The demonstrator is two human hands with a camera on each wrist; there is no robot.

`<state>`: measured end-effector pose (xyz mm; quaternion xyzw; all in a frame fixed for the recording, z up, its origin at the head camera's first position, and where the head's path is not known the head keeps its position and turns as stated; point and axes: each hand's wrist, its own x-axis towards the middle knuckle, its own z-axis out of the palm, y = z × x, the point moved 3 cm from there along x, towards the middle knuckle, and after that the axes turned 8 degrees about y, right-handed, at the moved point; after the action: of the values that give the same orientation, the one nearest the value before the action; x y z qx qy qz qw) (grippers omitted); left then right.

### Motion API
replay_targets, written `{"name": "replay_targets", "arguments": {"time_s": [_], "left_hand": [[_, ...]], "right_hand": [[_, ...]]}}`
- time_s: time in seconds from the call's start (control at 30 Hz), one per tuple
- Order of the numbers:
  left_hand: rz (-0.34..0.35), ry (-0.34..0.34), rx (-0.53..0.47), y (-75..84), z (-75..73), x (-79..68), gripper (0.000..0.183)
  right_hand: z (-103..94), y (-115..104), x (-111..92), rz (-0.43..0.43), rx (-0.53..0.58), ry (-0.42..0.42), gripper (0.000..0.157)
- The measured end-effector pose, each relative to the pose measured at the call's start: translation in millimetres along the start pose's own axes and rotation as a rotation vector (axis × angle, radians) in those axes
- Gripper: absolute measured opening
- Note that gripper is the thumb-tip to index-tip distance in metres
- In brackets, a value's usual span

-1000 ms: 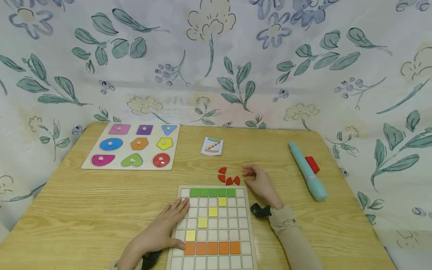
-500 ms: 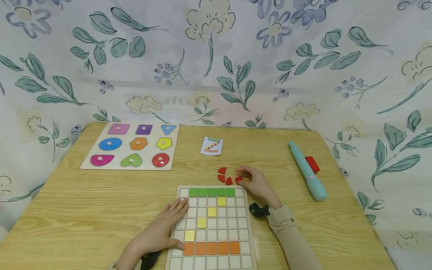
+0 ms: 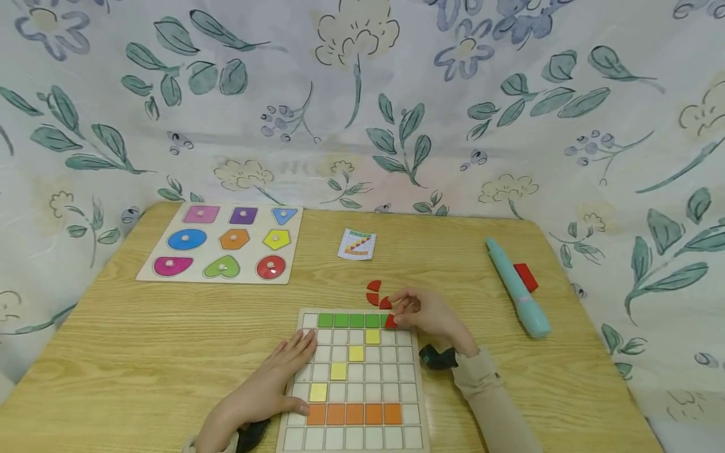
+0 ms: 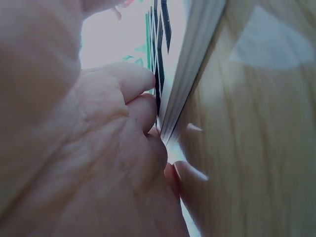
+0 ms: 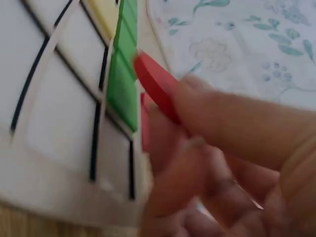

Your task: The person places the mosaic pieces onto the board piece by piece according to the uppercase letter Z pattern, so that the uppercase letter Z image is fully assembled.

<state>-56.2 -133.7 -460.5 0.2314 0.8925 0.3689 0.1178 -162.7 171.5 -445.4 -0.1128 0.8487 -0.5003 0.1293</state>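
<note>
No words or numbers can be read. Beyond and left of the right hand [image 3: 430, 313], the paper card [image 3: 357, 245] bears a coloured figure [image 3: 359, 253] shaped like a Z. To that hand's right, the teal wand [image 3: 518, 286] carries a tiny mark [image 3: 522, 300] near its thick end, too small to make out.

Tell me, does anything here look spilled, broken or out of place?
Nothing looks spilled or broken. Three red wedges lie loose near the far edge of the grid board, slightly untidily; the right hand pinches a fourth wedge.

the card [image 3: 357, 244] lies behind the grid board [image 3: 355, 392].
</note>
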Motion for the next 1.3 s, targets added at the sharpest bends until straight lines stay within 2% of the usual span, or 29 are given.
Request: {"name": "replay_targets", "arguments": {"time_s": [0.1,0.2,0.37,0.67,1.0,1.17,1.3], "left_hand": [[0.016,0.010,0.001,0.7,-0.5,0.0,0.108],[0.011,0.007,0.004,0.8,-0.8,0.0,0.108],[0.003,0.005,0.010,0.7,-1.1,-0.2,0.109],[-0.011,-0.002,0.010,-0.7,-0.2,-1.3,0.109],[-0.013,-0.001,0.015,-0.3,-1.1,-1.3,0.109],[0.000,0.004,0.017,0.1,-1.1,-0.8,0.109],[-0.007,-0.001,0.015,0.1,-0.8,-0.1,0.109]], "right_hand": [[5.6,-6,-4,-0.014,-0.022,-0.127,0.029],[10.1,-9,-6,0.003,-0.040,-0.150,0.026],[14.7,-10,-7,0.043,-0.062,-0.094,0.023],[23.6,-24,-10,0.080,-0.141,0.016,0.026],[25.1,-21,-9,0.141,-0.141,0.067,0.033],[28.3,-17,-8,0.124,-0.083,0.051,0.034],[29.8,-19,-9,0.082,-0.136,0.070,0.032]]}}
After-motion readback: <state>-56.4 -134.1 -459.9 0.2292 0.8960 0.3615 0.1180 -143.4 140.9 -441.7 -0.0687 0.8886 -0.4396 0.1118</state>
